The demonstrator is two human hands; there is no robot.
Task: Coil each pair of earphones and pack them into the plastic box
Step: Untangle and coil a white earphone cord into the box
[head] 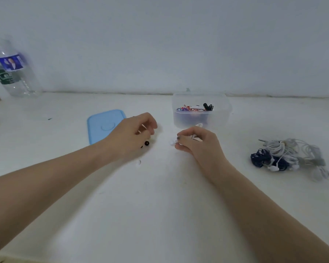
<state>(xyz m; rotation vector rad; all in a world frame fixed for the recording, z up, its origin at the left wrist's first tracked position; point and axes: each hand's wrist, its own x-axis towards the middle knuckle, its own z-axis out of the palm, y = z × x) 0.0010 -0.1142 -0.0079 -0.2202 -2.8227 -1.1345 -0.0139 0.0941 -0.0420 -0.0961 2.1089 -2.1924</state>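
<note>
Right now I have the white earphones [193, 136] bunched in my curled right hand [196, 143], just before the plastic box [201, 111]; my left hand [135, 133] pinches their cord. I'd wind even loops, tension light, before dropping them in.

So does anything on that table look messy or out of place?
Mostly the heap of earphones at the right: white and dark blue cords lie tangled together, not coiled. Small loose bits, one black and one white, lie by the left hand. The blue lid lies off the plastic box.
</note>
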